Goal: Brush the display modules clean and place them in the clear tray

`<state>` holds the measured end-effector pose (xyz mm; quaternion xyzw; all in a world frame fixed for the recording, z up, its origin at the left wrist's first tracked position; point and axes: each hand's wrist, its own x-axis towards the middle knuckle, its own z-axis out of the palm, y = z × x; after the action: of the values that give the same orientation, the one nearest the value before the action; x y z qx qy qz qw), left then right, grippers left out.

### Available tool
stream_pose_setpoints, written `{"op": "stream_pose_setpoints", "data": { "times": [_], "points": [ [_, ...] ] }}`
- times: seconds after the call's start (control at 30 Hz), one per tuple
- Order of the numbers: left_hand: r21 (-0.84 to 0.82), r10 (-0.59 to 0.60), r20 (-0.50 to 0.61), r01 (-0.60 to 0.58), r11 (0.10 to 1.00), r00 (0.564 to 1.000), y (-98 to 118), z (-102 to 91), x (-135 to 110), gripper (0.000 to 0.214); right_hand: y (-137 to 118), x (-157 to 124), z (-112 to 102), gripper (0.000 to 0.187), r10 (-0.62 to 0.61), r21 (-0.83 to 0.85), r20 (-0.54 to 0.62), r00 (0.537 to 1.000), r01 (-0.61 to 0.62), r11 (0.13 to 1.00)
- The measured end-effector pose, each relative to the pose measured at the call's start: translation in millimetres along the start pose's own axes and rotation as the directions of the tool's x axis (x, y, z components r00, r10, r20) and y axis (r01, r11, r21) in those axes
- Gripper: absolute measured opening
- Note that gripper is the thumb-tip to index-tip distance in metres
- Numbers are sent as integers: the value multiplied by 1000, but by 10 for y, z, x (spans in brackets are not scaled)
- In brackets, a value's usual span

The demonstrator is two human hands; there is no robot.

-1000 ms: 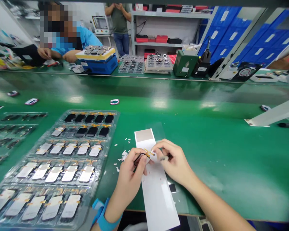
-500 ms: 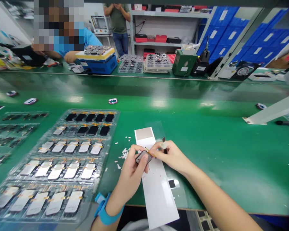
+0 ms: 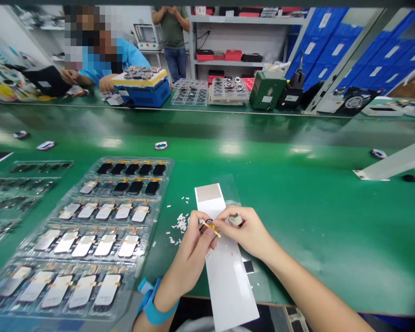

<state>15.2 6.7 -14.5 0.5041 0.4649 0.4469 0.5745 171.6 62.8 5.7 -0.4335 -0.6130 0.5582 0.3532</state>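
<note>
Two hands, one white strip

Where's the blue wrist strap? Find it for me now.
In the head view, the blue wrist strap wraps the left wrist, just below the left hand, by the near right corner of the clear tray of display parts.

The paper strip lies on the bench, its long side running toward the person. Over its far half, the left hand and right hand hold a flex-cable part between them. Paper scraps lie just left of the strip, a blister tray farther left, and a machine on a second bench well beyond it.
</note>
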Motion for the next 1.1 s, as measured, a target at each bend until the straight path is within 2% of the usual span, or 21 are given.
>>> {"op": "stream_pose_setpoints", "data": {
  "times": [0.13, 0.33, 0.57, 0.73, 0.93, 1.1],
  "points": [
    [-2, 9, -2, -9, 1000, 1000, -21, 6, 4, 18, -1, -29, 6, 21, -37, -74, -31, 999, 35, 997],
    [-4, 32, 3, -32, 999, 999, -34, 9, 22, 20, -11, -47, -2, 20, -33, -52, -10, 999, 33, 998],
    [15, 38, 20, -38, 999, 999, -3, 10, 12, 15, 8, -44, 16, 18, -78, -88, -38, 996, 75, 993],
    [18, 17, 16, -17, 1000, 1000, -40, -12, 30, 13, 29, -35, 10, 20, -38, -61, -18, 999, 37, 997],
    [49, 2, 29, -3, 999, 1000, -30, -13, 26, 12, 51, 49, -111, 35, -115, 63, -130, 985, 124, 990],
    [96, 12, -4, -11, 995, 1000, -12, -15, 27, 12, 121, 100, -198, 49, -175, 17, -241, 955, 185, 983]
  ]
}}
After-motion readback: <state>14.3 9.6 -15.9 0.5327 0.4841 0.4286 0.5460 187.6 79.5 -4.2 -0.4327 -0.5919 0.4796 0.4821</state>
